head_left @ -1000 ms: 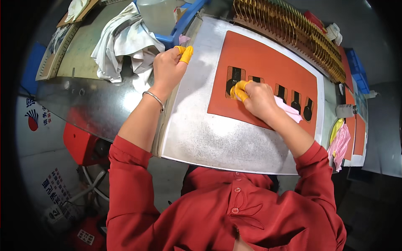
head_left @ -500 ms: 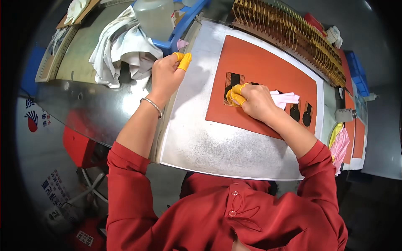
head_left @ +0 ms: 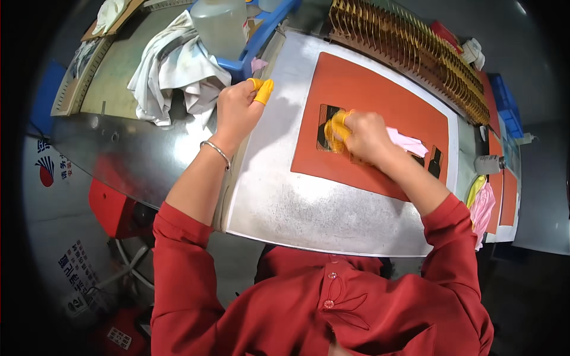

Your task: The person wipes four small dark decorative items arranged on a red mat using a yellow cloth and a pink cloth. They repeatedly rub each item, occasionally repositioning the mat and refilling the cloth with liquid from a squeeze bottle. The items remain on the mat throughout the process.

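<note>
An orange-red sheet point(head_left: 368, 80) lies on a white board point(head_left: 267, 202), with dark patterned pieces on it. My right hand point(head_left: 365, 136), with yellow finger covers, is closed and bent down over the leftmost piece point(head_left: 323, 127). The fingertips are smeared by motion. From beneath this hand a pink cloth point(head_left: 408, 142) sticks out to the right, apparently gripped in the palm. Another dark piece point(head_left: 435, 161) shows to the right of the cloth; the hand and forearm hide others. My left hand point(head_left: 240, 110) hovers over the board's left edge, thumb and forefinger in yellow covers pressed together. What they pinch, if anything, is hidden.
A crumpled white cloth point(head_left: 178, 74) lies left, beside a blue tray point(head_left: 237, 66) bearing a translucent container point(head_left: 219, 26). Behind the sheet stands a long rack point(head_left: 415, 50) of yellow-brown slats. Farther right are a small bottle point(head_left: 488, 164) and a hanging pink cloth point(head_left: 484, 207).
My right hand has shifted slightly right and its fingers have moved over the leftmost dark piece. The pink cloth went with it, tilting down. My left hand has dropped a little toward me.
</note>
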Demonstrator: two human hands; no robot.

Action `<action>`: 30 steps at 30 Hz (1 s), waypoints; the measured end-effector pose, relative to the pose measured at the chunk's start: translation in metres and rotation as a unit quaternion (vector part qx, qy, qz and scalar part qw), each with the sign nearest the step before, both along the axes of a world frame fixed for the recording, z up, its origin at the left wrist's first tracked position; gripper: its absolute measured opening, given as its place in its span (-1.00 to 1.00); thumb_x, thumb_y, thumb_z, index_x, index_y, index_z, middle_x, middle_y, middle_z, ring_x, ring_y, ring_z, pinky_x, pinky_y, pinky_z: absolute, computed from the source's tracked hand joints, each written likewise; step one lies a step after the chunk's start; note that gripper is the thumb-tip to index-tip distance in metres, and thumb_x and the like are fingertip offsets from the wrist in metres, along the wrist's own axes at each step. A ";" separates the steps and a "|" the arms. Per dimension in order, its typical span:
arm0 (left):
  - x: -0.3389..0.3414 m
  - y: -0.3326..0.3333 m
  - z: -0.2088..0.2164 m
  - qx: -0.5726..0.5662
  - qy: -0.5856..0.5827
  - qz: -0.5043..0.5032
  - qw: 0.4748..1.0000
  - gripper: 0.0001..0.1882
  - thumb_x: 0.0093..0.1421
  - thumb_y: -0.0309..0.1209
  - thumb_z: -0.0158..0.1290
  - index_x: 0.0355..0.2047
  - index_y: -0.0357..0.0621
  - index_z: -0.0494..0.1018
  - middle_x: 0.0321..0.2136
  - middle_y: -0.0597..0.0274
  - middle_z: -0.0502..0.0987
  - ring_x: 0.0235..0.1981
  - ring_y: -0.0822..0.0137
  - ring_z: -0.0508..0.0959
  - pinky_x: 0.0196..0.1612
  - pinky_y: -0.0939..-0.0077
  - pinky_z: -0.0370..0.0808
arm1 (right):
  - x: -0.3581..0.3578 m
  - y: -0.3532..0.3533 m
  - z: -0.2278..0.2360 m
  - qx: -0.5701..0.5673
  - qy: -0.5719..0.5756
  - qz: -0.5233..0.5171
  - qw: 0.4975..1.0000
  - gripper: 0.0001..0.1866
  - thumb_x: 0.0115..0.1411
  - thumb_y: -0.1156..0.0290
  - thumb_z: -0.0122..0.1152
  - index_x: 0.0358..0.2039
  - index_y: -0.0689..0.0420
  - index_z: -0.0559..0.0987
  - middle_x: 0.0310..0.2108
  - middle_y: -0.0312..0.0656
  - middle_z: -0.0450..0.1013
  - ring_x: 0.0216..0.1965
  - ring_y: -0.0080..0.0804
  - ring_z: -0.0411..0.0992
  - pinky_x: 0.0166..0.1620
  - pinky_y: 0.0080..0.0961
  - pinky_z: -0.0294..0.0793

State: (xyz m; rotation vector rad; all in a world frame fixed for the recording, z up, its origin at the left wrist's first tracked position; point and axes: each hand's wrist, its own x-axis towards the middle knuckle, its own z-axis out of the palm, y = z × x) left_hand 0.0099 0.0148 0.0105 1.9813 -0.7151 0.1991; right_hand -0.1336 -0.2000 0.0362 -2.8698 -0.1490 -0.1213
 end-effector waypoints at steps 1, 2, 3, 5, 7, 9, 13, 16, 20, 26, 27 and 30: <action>0.001 0.000 0.000 -0.005 0.001 0.002 1.000 -0.71 0.09 -0.27 0.11 -0.60 -0.27 0.47 -0.82 0.15 0.34 -0.81 0.31 0.26 -0.68 0.44 0.20 | -0.006 0.003 0.001 -0.007 0.015 0.012 1.000 -0.85 0.04 0.37 0.14 -0.41 0.15 0.55 -0.54 -0.05 0.45 -0.50 -0.09 0.44 -0.41 -0.24 0.41; 0.004 -0.001 0.001 -0.011 -0.002 0.000 1.000 -0.70 0.09 -0.27 0.11 -0.61 -0.27 0.46 -0.82 0.15 0.33 -0.81 0.31 0.25 -0.69 0.43 0.18 | -0.009 0.004 -0.002 -0.001 0.003 0.021 1.000 -0.84 0.03 0.35 0.16 -0.41 0.14 0.56 -0.53 -0.04 0.46 -0.50 -0.09 0.44 -0.41 -0.25 0.42; 0.002 -0.003 0.004 -0.015 -0.001 0.000 1.000 -0.70 0.08 -0.27 0.12 -0.62 -0.27 0.45 -0.83 0.16 0.31 -0.81 0.31 0.24 -0.69 0.42 0.17 | -0.007 0.002 -0.003 -0.004 -0.010 0.010 1.000 -0.84 0.02 0.35 0.17 -0.41 0.14 0.56 -0.53 -0.04 0.46 -0.51 -0.10 0.44 -0.41 -0.25 0.42; -0.002 -0.003 0.000 -0.005 0.001 -0.001 1.000 -0.75 0.09 -0.33 0.10 -0.58 -0.28 0.46 -0.83 0.22 0.27 -0.79 0.39 0.20 -0.69 0.47 0.14 | 0.005 -0.006 -0.004 -0.009 -0.036 -0.011 0.999 -0.85 0.00 0.35 0.19 -0.42 0.13 0.56 -0.54 -0.05 0.45 -0.51 -0.11 0.45 -0.42 -0.25 0.42; 0.004 -0.001 -0.003 0.026 -0.007 -0.010 1.000 -0.85 0.09 -0.45 0.05 -0.47 -0.31 0.51 -0.83 0.34 0.22 -0.75 0.57 0.14 -0.68 0.57 0.11 | 0.007 -0.009 -0.003 0.010 -0.026 -0.005 1.000 -0.86 -0.01 0.37 0.20 -0.42 0.13 0.56 -0.55 -0.06 0.45 -0.52 -0.13 0.45 -0.42 -0.25 0.43; 0.003 0.000 -0.003 0.020 -0.005 0.002 1.000 -0.76 0.09 -0.33 0.10 -0.57 -0.28 0.47 -0.82 0.21 0.29 -0.79 0.37 0.22 -0.68 0.48 0.17 | -0.009 -0.005 -0.008 0.006 -0.037 0.031 0.999 -0.87 0.00 0.38 0.19 -0.43 0.14 0.56 -0.56 -0.07 0.45 -0.53 -0.13 0.45 -0.43 -0.25 0.43; -0.001 -0.004 0.007 -0.024 0.000 -0.004 1.000 -0.68 0.09 -0.27 0.12 -0.65 -0.27 0.42 -0.83 0.13 0.29 -0.82 0.26 0.23 -0.69 0.41 0.17 | -0.011 -0.006 -0.010 0.004 -0.059 0.014 0.998 -0.88 0.01 0.40 0.17 -0.43 0.14 0.56 -0.57 -0.07 0.45 -0.55 -0.11 0.43 -0.45 -0.23 0.41; 0.001 -0.003 -0.002 0.010 -0.014 -0.006 1.000 -0.68 0.09 -0.28 0.11 -0.65 -0.28 0.42 -0.83 0.13 0.30 -0.81 0.26 0.24 -0.69 0.42 0.17 | -0.013 -0.004 -0.006 -0.005 -0.025 0.010 1.000 -0.88 0.01 0.38 0.18 -0.44 0.13 0.56 -0.57 -0.06 0.44 -0.54 -0.10 0.43 -0.46 -0.24 0.41; 0.000 -0.005 0.000 -0.016 -0.007 -0.010 1.000 -0.60 0.09 -0.27 0.11 -0.73 -0.28 0.30 -0.85 0.11 0.24 -0.82 0.22 0.19 -0.69 0.38 0.14 | -0.016 -0.004 -0.006 0.007 -0.024 0.006 1.000 -0.87 0.00 0.37 0.20 -0.44 0.14 0.56 -0.56 -0.07 0.45 -0.54 -0.09 0.43 -0.45 -0.23 0.41; 0.002 -0.003 0.000 0.013 -0.031 -0.006 0.999 -0.64 0.09 -0.26 0.11 -0.69 -0.27 0.37 -0.83 0.10 0.30 -0.82 0.20 0.24 -0.69 0.38 0.17 | -0.023 0.007 -0.004 0.015 0.024 0.051 0.998 -0.86 0.03 0.37 0.16 -0.41 0.15 0.55 -0.54 -0.08 0.46 -0.51 -0.09 0.43 -0.40 -0.25 0.42; 0.001 -0.004 0.000 0.016 -0.036 -0.008 0.999 -0.65 0.09 -0.26 0.11 -0.68 -0.27 0.39 -0.83 0.10 0.31 -0.82 0.20 0.25 -0.69 0.38 0.18 | -0.021 0.007 -0.005 0.012 0.015 0.043 0.999 -0.87 0.03 0.38 0.17 -0.41 0.14 0.55 -0.54 -0.08 0.46 -0.52 -0.10 0.43 -0.41 -0.26 0.42; 0.001 -0.004 -0.001 0.025 -0.016 -0.024 0.999 -0.84 0.12 -0.43 0.05 -0.46 -0.29 0.53 -0.82 0.33 0.29 -0.76 0.59 0.16 -0.68 0.58 0.09 | -0.001 0.004 0.001 0.005 -0.020 0.044 0.999 -0.89 0.02 0.40 0.19 -0.42 0.12 0.56 -0.56 -0.10 0.45 -0.53 -0.13 0.43 -0.44 -0.27 0.41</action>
